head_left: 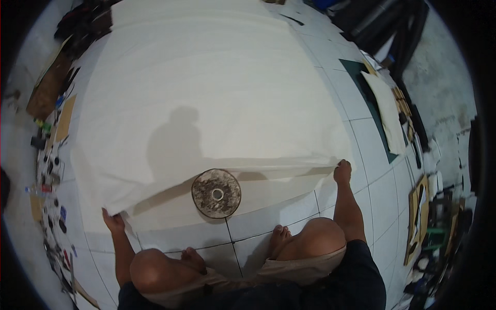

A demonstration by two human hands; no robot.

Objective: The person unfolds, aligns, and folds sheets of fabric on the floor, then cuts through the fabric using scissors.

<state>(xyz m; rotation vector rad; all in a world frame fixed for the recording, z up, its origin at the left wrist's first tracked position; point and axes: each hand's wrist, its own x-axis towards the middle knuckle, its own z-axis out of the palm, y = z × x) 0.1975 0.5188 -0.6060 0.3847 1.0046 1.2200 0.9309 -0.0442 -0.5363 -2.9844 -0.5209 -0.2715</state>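
A wide cream cloth point(222, 103) is spread over the tiled floor before me. My left hand point(113, 221) grips its near left corner, and my right hand point(342, 171) is closed on the near right corner. Between them the cloth's near edge is raised a little off the floor and sags in folds. A second pale layer point(274, 199) lies flat beneath that edge. On it, between my hands and nearer the middle, rests a round, mottled brown-and-white disc point(209, 194) with a pale ring at its centre. Neither hand touches the disc.
My bare feet and bent knees are close to the near edge. Small tools and bits point(57, 206) line the left wall. To the right lie a dark green mat point(356, 72) with a cream folded piece point(385, 111), and a wooden board point(417, 217). Dark rolls point(382, 26) lean at the far right.
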